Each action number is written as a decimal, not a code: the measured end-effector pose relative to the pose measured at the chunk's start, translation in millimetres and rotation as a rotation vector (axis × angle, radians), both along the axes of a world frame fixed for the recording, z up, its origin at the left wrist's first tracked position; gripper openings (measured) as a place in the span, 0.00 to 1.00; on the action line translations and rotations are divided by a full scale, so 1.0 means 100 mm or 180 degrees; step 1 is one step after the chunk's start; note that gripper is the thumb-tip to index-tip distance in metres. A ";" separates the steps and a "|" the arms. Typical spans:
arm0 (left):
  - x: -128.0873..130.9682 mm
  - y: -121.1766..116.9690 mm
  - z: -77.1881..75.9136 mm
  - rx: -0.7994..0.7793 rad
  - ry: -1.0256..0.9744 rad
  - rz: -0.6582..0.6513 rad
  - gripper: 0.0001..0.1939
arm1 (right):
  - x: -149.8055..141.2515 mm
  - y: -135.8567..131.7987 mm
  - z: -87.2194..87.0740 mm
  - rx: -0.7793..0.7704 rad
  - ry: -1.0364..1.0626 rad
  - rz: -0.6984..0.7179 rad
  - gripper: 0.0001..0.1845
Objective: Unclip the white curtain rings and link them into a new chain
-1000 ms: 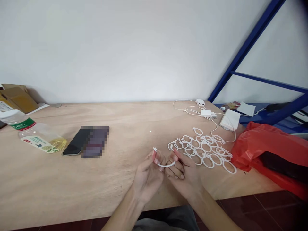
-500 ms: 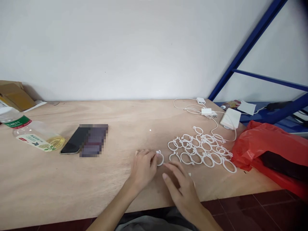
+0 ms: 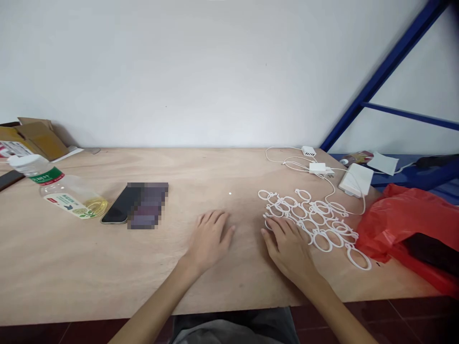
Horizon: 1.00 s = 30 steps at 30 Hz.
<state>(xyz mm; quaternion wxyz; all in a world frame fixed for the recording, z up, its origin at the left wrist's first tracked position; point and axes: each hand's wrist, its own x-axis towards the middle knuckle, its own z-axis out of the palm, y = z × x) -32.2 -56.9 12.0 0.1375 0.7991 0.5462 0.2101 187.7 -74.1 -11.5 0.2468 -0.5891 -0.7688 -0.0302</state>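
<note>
A loose cluster of white plastic rings with small eyelets (image 3: 315, 232) lies on the right half of the wooden table (image 3: 125, 272). My right hand (image 3: 289, 246) rests over the cluster's left edge, fingers slightly spread, fingertips on or just above the rings. Its palm and fingers cover some of them. Left of it, my left hand (image 3: 210, 239) lies on the bare wood, fingers stretched out and thumb apart, with nothing in it.
A clear bottle with a green label (image 3: 53, 177) and a phone (image 3: 120, 205) beside a blurred patch are at left, a cardboard box (image 3: 43, 138) behind. White chargers with cables (image 3: 317, 167), a white box (image 3: 356, 180) and a red plastic bag (image 3: 416, 210) are at right.
My hands were close together, with a ring at the left fingertips. Now they are apart: the right has moved onto the cluster and the left lies flat without the ring.
</note>
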 end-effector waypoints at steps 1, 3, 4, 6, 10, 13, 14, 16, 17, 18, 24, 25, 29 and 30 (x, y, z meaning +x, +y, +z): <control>-0.08 -0.05 -0.02 0.0110 0.0201 -0.0036 0.22 | -0.03 -0.01 0.01 0.0037 -0.0047 -0.0050 0.19; -0.22 -0.16 -0.09 0.0311 0.0556 -0.0079 0.27 | -0.14 -0.08 0.03 -0.0069 -0.0105 0.0104 0.23; -0.28 -0.21 -0.14 0.0385 0.0702 -0.0099 0.30 | -0.20 -0.12 0.04 -0.0210 -0.0132 0.0275 0.25; -0.34 -0.29 -0.22 0.0458 0.0955 -0.0099 0.33 | -0.32 -0.19 0.04 -0.0553 -0.0178 0.0570 0.30; -0.37 -0.34 -0.33 0.0519 0.1191 -0.0074 0.36 | -0.42 -0.25 0.02 -0.0982 -0.0198 0.0657 0.36; -0.36 -0.33 -0.34 0.0574 0.1223 -0.0073 0.37 | -0.41 -0.24 0.02 -0.1070 -0.0188 0.0626 0.36; -0.35 -0.33 -0.34 0.0576 0.1232 -0.0079 0.36 | -0.40 -0.24 0.02 -0.1077 -0.0185 0.0623 0.36; -0.35 -0.33 -0.33 0.0570 0.1250 -0.0077 0.36 | -0.40 -0.23 0.01 -0.1080 -0.0190 0.0610 0.36; -0.35 -0.33 -0.33 0.0564 0.1258 -0.0068 0.37 | -0.40 -0.23 0.01 -0.1079 -0.0196 0.0600 0.37; -0.35 -0.33 -0.33 0.0559 0.1265 -0.0049 0.37 | -0.41 -0.23 0.01 -0.1079 -0.0202 0.0589 0.37; -0.35 -0.34 -0.32 0.0500 0.1301 -0.0012 0.37 | -0.42 -0.23 0.00 -0.1107 -0.0194 0.0563 0.37; -0.35 -0.34 -0.32 0.0497 0.1298 -0.0013 0.37 | -0.42 -0.23 0.01 -0.1104 -0.0180 0.0569 0.37; -0.35 -0.33 -0.33 0.0531 0.1274 -0.0016 0.37 | -0.40 -0.21 0.03 -0.1144 -0.0069 0.0627 0.35; -0.35 -0.33 -0.33 0.0536 0.1269 -0.0021 0.37 | -0.38 -0.21 0.04 -0.1166 -0.0022 0.0637 0.35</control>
